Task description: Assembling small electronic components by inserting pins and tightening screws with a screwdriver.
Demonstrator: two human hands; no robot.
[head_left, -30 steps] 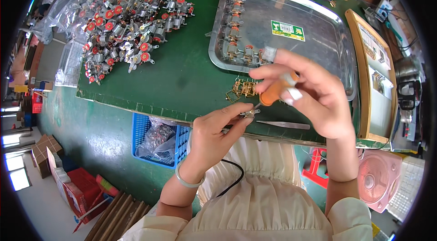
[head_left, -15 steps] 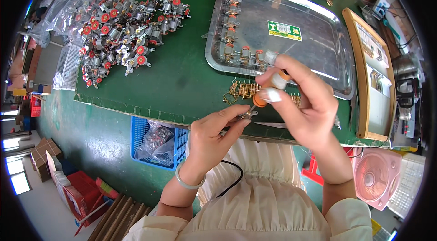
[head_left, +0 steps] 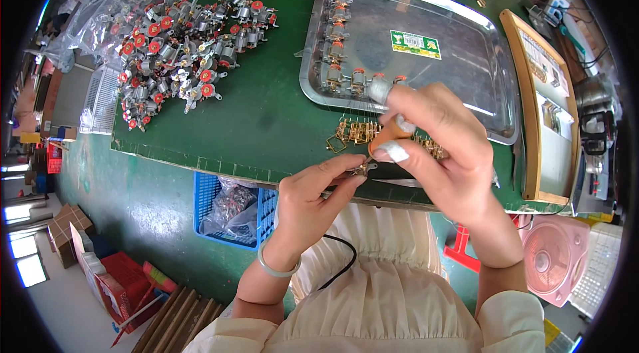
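My left hand [head_left: 316, 193] is closed in a pinch on a small metal motor part [head_left: 365, 168] above the table's front edge. Most of that part is hidden behind the fingers; a silvery tab sticks out. My right hand [head_left: 442, 146], with pale tape on two fingertips, grips a screwdriver [head_left: 386, 136] by its orange handle. The tool points down onto the part, and its tip is hard to make out. Just behind lie brass metal brackets [head_left: 359, 132] in a row. A metal tray [head_left: 459, 80] holds small motors [head_left: 335, 53] along its left and front edges.
A heap of small motors with red discs [head_left: 180, 53] covers the left of the green table [head_left: 266, 113], beside a clear plastic bag [head_left: 110, 10]. A wooden-framed box [head_left: 529, 106] stands right of the tray. Below are a blue basket [head_left: 226, 210] and a pink fan [head_left: 552, 256].
My right hand has shifted its fingers around the screwdriver handle, with the index finger now stretched further left. The left hand and its part have stayed in place.
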